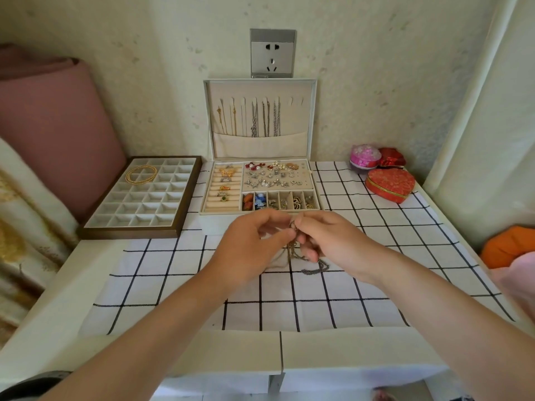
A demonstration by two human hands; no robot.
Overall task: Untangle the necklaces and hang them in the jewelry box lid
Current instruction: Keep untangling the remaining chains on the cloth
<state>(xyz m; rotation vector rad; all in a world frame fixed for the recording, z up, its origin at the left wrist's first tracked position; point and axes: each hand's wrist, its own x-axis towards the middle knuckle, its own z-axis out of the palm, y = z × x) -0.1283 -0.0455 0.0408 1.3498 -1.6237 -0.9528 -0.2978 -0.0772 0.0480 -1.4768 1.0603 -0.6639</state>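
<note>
A tangle of thin necklaces [311, 266] hangs between my hands and trails onto the checked cloth just in front of the jewelry box. My left hand [254, 241] and my right hand [327, 241] meet fingertip to fingertip, both pinching the chains near a small ring. Behind them the cream jewelry box [260, 189] stands open, its upright lid [260, 85] against the wall. Several gold and silver necklaces [254, 120] hang from the lid's hooks into its pocket; the rightmost hooks are bare.
A brown compartment tray [139, 227] holding a gold necklace lies to the left. At the back right stand a red heart-shaped box [390, 183], a pink round box [364, 156] and a small red box [392, 159]. An orange cloth [506, 246] lies at the right edge.
</note>
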